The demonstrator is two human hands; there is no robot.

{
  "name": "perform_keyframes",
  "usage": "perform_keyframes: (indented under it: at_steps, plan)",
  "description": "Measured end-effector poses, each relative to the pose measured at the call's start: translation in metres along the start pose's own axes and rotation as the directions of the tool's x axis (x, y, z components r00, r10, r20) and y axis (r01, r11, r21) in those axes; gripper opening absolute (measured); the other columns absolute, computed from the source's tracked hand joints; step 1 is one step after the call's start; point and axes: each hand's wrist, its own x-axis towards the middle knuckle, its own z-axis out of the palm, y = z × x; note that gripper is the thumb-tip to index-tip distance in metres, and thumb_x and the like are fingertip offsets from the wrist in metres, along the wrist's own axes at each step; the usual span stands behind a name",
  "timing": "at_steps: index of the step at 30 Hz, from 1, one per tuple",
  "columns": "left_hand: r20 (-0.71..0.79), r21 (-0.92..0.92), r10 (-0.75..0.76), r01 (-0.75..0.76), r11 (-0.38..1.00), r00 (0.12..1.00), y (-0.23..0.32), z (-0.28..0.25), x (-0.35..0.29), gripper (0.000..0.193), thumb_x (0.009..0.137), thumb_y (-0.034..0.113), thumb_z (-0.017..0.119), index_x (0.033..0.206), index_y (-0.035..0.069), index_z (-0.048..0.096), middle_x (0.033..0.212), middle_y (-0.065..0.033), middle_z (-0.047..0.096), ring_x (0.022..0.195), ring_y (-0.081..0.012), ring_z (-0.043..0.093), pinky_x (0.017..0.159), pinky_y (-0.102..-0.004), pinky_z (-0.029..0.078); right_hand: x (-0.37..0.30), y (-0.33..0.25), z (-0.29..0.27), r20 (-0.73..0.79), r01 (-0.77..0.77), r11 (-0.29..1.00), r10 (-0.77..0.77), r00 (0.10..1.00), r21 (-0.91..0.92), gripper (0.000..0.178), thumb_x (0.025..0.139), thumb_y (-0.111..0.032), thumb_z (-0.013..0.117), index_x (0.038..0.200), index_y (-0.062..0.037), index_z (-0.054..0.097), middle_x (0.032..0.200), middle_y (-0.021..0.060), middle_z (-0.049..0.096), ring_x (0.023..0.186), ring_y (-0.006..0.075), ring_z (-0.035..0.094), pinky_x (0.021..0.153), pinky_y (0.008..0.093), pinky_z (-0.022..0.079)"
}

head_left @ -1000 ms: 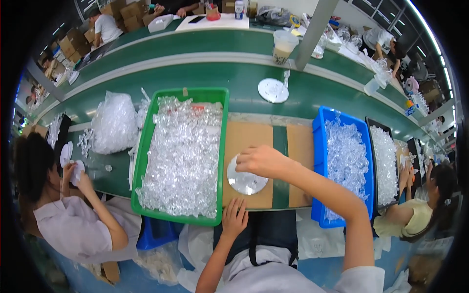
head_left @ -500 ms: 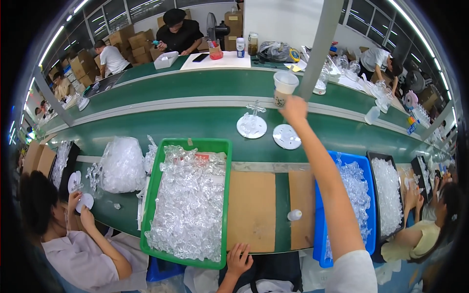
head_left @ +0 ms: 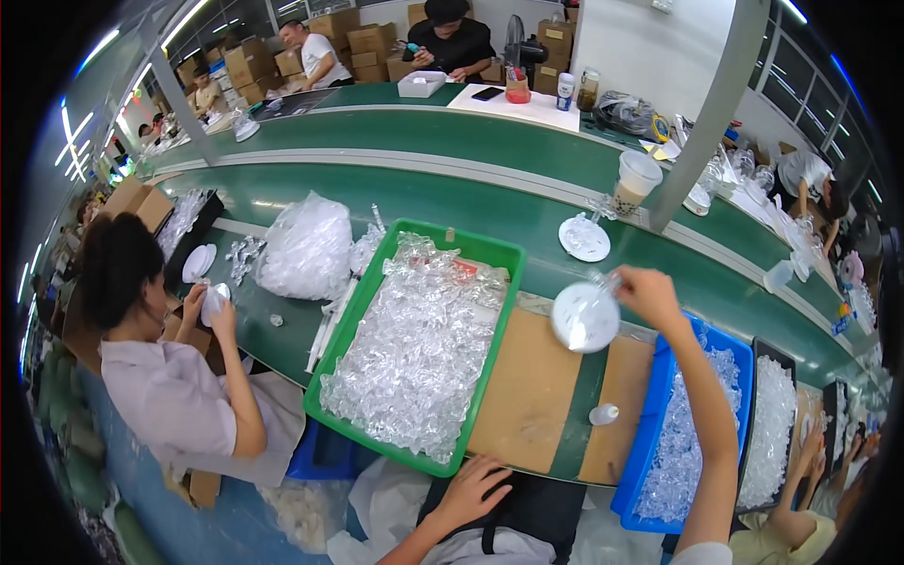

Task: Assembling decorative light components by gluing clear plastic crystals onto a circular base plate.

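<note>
In my right hand [head_left: 650, 297] is a round white disc [head_left: 586, 318], pinched at its upper right edge, with clear plastic near my fingers. The disc hovers over the far end of the cardboard sheets. My left hand [head_left: 474, 492] lies flat at the table's near edge, fingers spread and holding nothing. Beyond the disc, a second white disc [head_left: 584, 238] with clear plastic parts on it rests on the green table. Just past that stands a lidded drink cup [head_left: 636, 181]. A small white bottle [head_left: 604, 414] sits on the right cardboard [head_left: 617, 377].
A green bin [head_left: 315, 377] full of clear plastic parts stands left of the cardboard. To the right is a blue bin [head_left: 659, 377] of similar parts, then a black tray [head_left: 791, 377]. A clear bag [head_left: 306, 250] lies farther left, near a seated co-worker [head_left: 169, 395].
My right hand has let go of the drink cup, come back nearer and picked up the white disc from the green table. The view has turned left. My left hand stays at the edge.
</note>
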Motion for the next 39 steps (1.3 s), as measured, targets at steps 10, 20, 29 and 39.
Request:
perform_keyframes:
  at_steps: [10,20,29,39]
  plan:
    - [-0.277,0.569,-0.052,0.207,0.796,0.960,-0.043,-0.155,0.122,0.030,0.076,0.029,0.068,0.092,0.003,0.064,0.095,-0.0165,0.060,0.086,-0.0342,0.059,0.076,-0.0421,0.048,-0.078,-0.061,-0.019,0.007,0.322,0.911,-0.335,0.942,0.260,0.036,0.076,-0.008,0.063,0.112,-0.0138,0.059,0.095,0.0102,0.064,0.089,0.0290,0.060,0.077,0.0387,0.048]
    - [-0.096,0.671,-0.139,0.167,0.723,0.986,-0.110,-0.153,0.145,0.039,0.067,0.031,0.075,0.090,0.001,0.065,0.089,-0.0163,0.058,0.084,-0.0346,0.059,0.075,-0.0418,0.048,-0.198,-0.107,-0.075,-0.092,0.272,0.911,-0.256,0.962,0.309,0.033,0.077,-0.011,0.064,0.109,-0.0132,0.061,0.084,0.0088,0.061,0.078,0.0292,0.058,0.069,0.0384,0.045]
    - [-0.206,0.281,0.285,-0.223,0.934,0.936,0.048,-0.104,0.080,0.047,0.070,0.009,0.073,0.114,0.004,0.059,0.095,-0.0158,0.061,0.083,-0.0332,0.059,0.074,-0.0389,0.047,-0.201,-0.169,-0.022,0.146,-0.180,0.415,0.113,0.983,0.892,0.041,0.081,-0.012,0.066,0.120,-0.0051,0.056,0.099,0.0034,0.064,0.080,0.0073,0.056,0.064,0.0218,0.045]
    - [-0.209,-0.348,-0.115,0.036,0.937,0.971,0.053,0.005,0.044,0.052,0.081,0.003,0.060,0.131,0.002,0.045,0.119,-0.0208,0.050,0.106,-0.0356,0.054,0.089,-0.0354,0.045,-0.227,-0.155,0.066,0.146,-0.130,-0.086,0.205,0.968,0.988,0.024,0.082,-0.011,0.064,0.101,-0.0043,0.051,0.097,0.0089,0.060,0.084,0.0119,0.058,0.067,0.0228,0.046]
